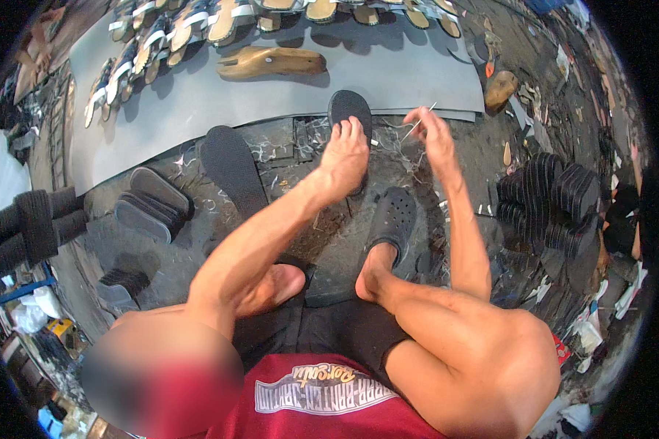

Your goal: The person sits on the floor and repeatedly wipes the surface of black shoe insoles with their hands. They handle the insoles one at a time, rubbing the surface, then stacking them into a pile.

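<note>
My left hand (348, 157) is on a black shoe sole (349, 106), its fingers bent over the upper face. The sole's toe end reaches the edge of a grey sheet, and its lower part is mostly hidden by the hand. To the right, my right hand (433, 135) is raised over the floor, pinching a thin pale stick (416, 126) that points up and to the right. Another large dark sole (232, 164) lies left of my left hand. Closer to me, a dark clog (393, 217) with holes is on my foot.
Rows of sandals (223, 22) and a wooden shoe last (272, 64) stand on the grey sheet (410, 77). Stacked soles lie at left (154, 205) and right (538, 194). A second last (501, 89) sits at the far right. Scraps litter the floor.
</note>
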A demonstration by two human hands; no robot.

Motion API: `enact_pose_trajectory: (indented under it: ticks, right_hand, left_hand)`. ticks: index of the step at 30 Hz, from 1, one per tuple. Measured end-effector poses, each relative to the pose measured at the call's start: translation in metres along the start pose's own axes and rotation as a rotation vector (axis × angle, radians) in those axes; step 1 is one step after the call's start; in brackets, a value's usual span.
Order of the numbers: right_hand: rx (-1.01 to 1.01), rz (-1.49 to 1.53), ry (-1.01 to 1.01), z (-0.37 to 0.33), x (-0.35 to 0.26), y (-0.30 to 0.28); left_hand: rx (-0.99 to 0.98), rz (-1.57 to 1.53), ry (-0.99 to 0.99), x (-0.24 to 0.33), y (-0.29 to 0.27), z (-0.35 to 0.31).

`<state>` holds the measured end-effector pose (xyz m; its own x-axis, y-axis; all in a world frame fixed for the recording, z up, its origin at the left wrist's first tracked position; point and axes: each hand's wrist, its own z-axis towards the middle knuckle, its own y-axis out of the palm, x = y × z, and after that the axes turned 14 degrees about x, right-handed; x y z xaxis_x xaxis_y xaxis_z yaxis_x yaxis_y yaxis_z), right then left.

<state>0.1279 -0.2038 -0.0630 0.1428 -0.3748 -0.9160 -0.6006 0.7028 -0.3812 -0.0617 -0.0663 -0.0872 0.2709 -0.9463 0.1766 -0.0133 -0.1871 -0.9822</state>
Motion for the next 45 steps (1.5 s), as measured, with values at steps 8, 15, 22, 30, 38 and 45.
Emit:
enact_pose_trajectory:
  ticks: [8, 15, 22, 30, 38, 45]
  right_hand:
    - [-0.140, -0.069, 0.031, 0.040, 0.027, 0.050]
    - [0.173, -0.250, -0.296, 0.007, 0.038, 0.096]
    - [0.152, -0.232, -0.319, 0.010, 0.042, 0.090]
    - [0.092, -0.211, -0.303, 0.011, 0.039, 0.091]
    - [0.105, -0.190, -0.290, 0.006, 0.038, 0.092]
    - [0.118, -0.123, -0.257, 0.009, 0.045, 0.090]
  left_hand:
    - [0.196, -0.167, -0.361, 0.021, 0.025, -0.007]
    - [0.235, -0.574, -0.334, -0.004, 0.031, -0.024]
    - [0.235, -0.806, -0.426, -0.016, 0.024, -0.030]
    - [0.240, -0.866, -0.444, -0.029, 0.022, -0.041]
    - [0.219, -0.832, -0.398, -0.035, 0.019, -0.042]
    - [0.207, -0.870, -0.410, -0.034, 0.020, -0.039]
